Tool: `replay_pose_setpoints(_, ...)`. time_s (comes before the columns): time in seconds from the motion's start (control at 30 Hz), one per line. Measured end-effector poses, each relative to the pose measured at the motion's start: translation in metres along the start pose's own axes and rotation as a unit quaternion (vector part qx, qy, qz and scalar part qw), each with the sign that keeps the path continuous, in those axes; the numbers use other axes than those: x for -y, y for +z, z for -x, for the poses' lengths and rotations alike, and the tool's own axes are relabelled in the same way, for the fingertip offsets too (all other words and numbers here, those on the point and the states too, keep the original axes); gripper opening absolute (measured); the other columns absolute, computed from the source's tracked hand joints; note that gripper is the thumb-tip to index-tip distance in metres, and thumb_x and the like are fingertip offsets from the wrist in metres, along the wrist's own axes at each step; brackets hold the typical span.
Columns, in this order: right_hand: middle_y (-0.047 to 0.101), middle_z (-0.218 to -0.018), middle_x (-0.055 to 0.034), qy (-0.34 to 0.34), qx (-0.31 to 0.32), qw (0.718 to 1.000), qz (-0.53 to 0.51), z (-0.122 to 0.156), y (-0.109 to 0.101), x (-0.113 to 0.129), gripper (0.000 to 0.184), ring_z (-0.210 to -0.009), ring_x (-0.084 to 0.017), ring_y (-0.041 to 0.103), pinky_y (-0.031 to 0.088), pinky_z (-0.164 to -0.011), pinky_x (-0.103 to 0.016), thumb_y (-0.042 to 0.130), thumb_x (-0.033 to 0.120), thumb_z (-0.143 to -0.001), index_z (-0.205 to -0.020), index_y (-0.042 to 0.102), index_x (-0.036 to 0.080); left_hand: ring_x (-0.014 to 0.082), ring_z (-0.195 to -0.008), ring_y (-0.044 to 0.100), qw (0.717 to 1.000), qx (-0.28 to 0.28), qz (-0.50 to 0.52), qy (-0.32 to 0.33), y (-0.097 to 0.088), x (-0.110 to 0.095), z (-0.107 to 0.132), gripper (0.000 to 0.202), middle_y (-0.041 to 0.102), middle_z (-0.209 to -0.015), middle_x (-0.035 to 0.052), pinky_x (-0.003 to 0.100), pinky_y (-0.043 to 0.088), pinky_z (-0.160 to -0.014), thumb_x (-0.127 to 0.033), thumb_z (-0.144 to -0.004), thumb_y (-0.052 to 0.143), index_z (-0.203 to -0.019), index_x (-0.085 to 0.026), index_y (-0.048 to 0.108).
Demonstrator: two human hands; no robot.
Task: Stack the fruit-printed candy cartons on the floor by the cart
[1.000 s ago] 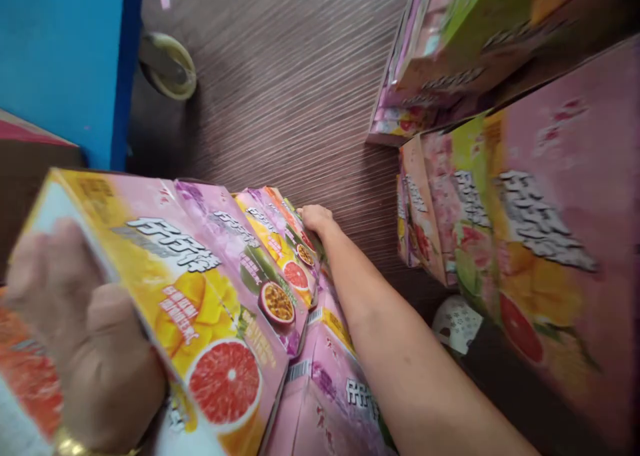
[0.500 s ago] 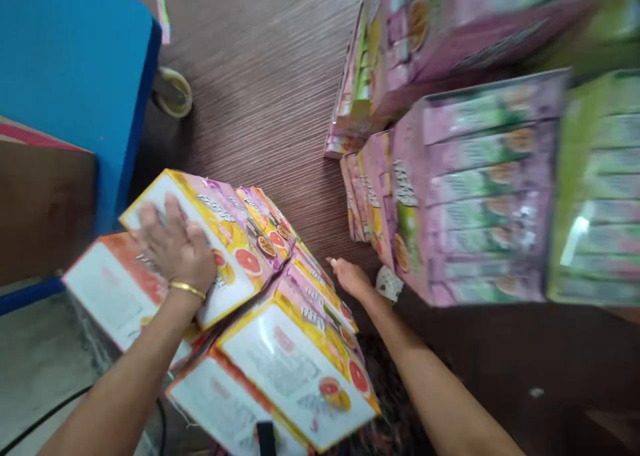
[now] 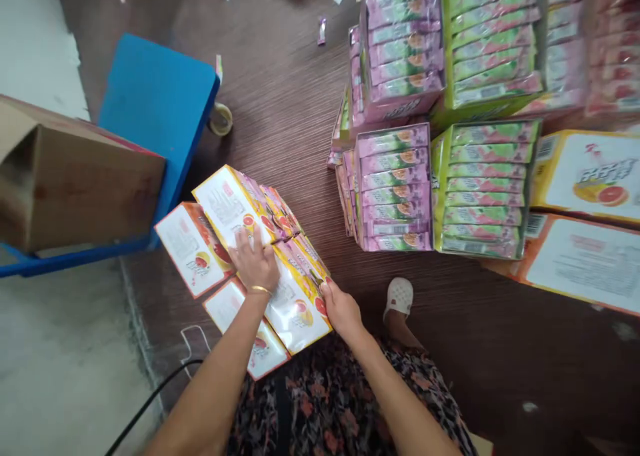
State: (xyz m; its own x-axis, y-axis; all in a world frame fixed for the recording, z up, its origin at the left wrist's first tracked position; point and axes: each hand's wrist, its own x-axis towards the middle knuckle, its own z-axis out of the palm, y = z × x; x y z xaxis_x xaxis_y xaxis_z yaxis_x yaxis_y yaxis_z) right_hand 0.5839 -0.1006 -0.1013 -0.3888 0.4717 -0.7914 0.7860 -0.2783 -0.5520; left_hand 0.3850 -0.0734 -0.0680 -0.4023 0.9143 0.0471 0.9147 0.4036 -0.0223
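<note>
Several flat yellow-and-pink fruit drink boxes (image 3: 227, 206) lie in a leaning pile on the brown floor in front of me. My left hand (image 3: 255, 259), a gold bangle at its wrist, presses palm down on top of the pile. My right hand (image 3: 340, 306) grips the right edge of the nearest box (image 3: 295, 309). Orange-edged white boxes (image 3: 187, 249) stick out from under the pile at the left.
Stacks of pink and green shrink-wrapped packs (image 3: 395, 186) stand to the right, with larger cartons (image 3: 585, 259) beyond them. A blue stool (image 3: 155, 103) carries a cardboard box (image 3: 75, 176) at the left, a tape roll (image 3: 221, 119) beside it. My white shoe (image 3: 399, 297) and a black cable (image 3: 145, 403) are near.
The view has pulled up and back, showing much more floor. My left hand slid down across the pile. My right hand came in from the floor to the nearest box's edge.
</note>
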Motion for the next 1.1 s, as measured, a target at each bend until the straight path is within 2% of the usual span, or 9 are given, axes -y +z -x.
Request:
replay_pose_setpoints(0.23,0.069,-0.109,-0.0161,-0.117,0.0,0.992,0.046,-0.039,-0.059,0.038,0.055,-0.104,-0.031,0.065,0.05,-0.085,-0.041,0.017,0.043,-0.098,-0.112,0.064,0.019,0.0285,-0.145,0.023,0.999,-0.035,-0.028,-0.003,0.007,-0.002,-0.01,0.055,0.03,-0.155,0.0147,0.054,0.01,-0.119,-0.034,-0.096,0.032,-0.147,-0.016,0.039)
replay_pose_setpoints(0.43,0.069,-0.109,-0.0176,-0.191,-0.022,0.978,0.081,-0.066,-0.049,0.072,0.052,-0.104,-0.031,0.065,0.051,-0.085,-0.041,0.022,0.042,-0.098,-0.11,0.066,0.017,0.0274,-0.145,0.021,0.998,-0.04,-0.048,-0.016,0.013,-0.006,-0.005,0.054,0.03,-0.155,0.0123,0.053,0.011,-0.119,-0.036,-0.096,0.032,-0.147,-0.018,0.04)
replay_pose_setpoints(0.53,0.071,-0.101,-0.0159,-0.205,-0.019,0.97,0.132,-0.044,-0.034,0.052,0.051,-0.097,-0.03,0.067,0.052,-0.08,-0.04,0.019,0.04,-0.099,-0.107,0.065,0.017,0.0281,-0.145,0.02,0.997,-0.048,-0.059,-0.023,0.015,-0.006,-0.003,0.055,0.03,-0.155,0.0126,0.053,0.01,-0.119,-0.038,-0.096,0.033,-0.147,-0.018,0.041)
replay_pose_setpoints(0.77,0.073,-0.091,-0.0127,-0.118,0.103,0.97,0.184,0.034,-0.029,-0.062,0.048,-0.09,-0.028,0.07,0.051,-0.074,-0.036,0.02,0.041,-0.099,-0.103,0.064,0.022,0.0293,-0.145,0.021,0.997,-0.056,-0.044,-0.027,0.016,-0.005,-0.003,0.056,0.031,-0.155,0.0135,0.054,0.009,-0.118,-0.039,-0.095,0.036,-0.146,-0.017,0.041)
replay_pose_setpoints(0.83,0.072,-0.093,-0.0123,-0.071,0.061,0.983,0.157,0.017,-0.038,-0.062,0.05,-0.091,-0.028,0.069,0.051,-0.074,-0.036,0.018,0.043,-0.099,-0.104,0.063,0.022,0.0294,-0.144,0.022,0.997,-0.064,-0.041,-0.026,0.016,-0.006,-0.005,0.056,0.032,-0.154,0.0135,0.054,0.009,-0.118,-0.039,-0.094,0.036,-0.145,-0.017,0.042)
replay_pose_setpoints(0.9,0.072,-0.099,-0.0126,-0.062,0.001,0.992,0.112,-0.023,-0.047,-0.037,0.054,-0.092,-0.027,0.069,0.05,-0.075,-0.036,0.014,0.044,-0.099,-0.113,0.062,0.023,0.0298,-0.144,0.023,0.996,-0.068,-0.041,-0.032,0.014,-0.007,-0.007,0.056,0.033,-0.154,0.0138,0.054,0.01,-0.118,-0.037,-0.094,0.036,-0.145,-0.016,0.043)
replay_pose_setpoints(0.93,0.072,-0.101,-0.0123,-0.06,0.019,0.994,0.089,-0.047,-0.049,-0.018,0.055,-0.094,-0.027,0.068,0.051,-0.074,-0.036,0.013,0.043,-0.099,-0.113,0.063,0.024,0.0301,-0.144,0.024,0.996,-0.066,-0.041,-0.037,0.012,-0.009,-0.009,0.056,0.034,-0.153,0.0141,0.054,0.01,-0.118,-0.037,-0.093,0.037,-0.145,-0.016,0.043)
replay_pose_setpoints(1.03,0.069,-0.111,-0.0135,-0.165,-0.005,0.984,0.074,-0.1,-0.043,0.03,0.05,-0.106,-0.026,0.064,0.05,-0.083,-0.035,0.021,0.04,-0.099,-0.115,0.064,0.021,0.03,-0.143,0.025,0.996,-0.063,-0.041,-0.046,0.008,-0.013,-0.013,0.056,0.033,-0.153,0.014,0.054,0.011,-0.118,-0.036,-0.093,0.036,-0.145,-0.016,0.042)
replay_pose_setpoints(1.1,0.069,-0.113,-0.0137,-0.192,-0.008,0.978,0.086,-0.102,-0.029,0.031,0.049,-0.109,-0.026,0.063,0.049,-0.087,-0.036,0.023,0.041,-0.098,-0.112,0.066,0.02,0.0292,-0.143,0.025,0.996,-0.069,-0.044,-0.043,0.008,-0.014,-0.013,0.056,0.033,-0.154,0.0134,0.053,0.013,-0.118,-0.036,-0.094,0.036,-0.146,-0.016,0.041)
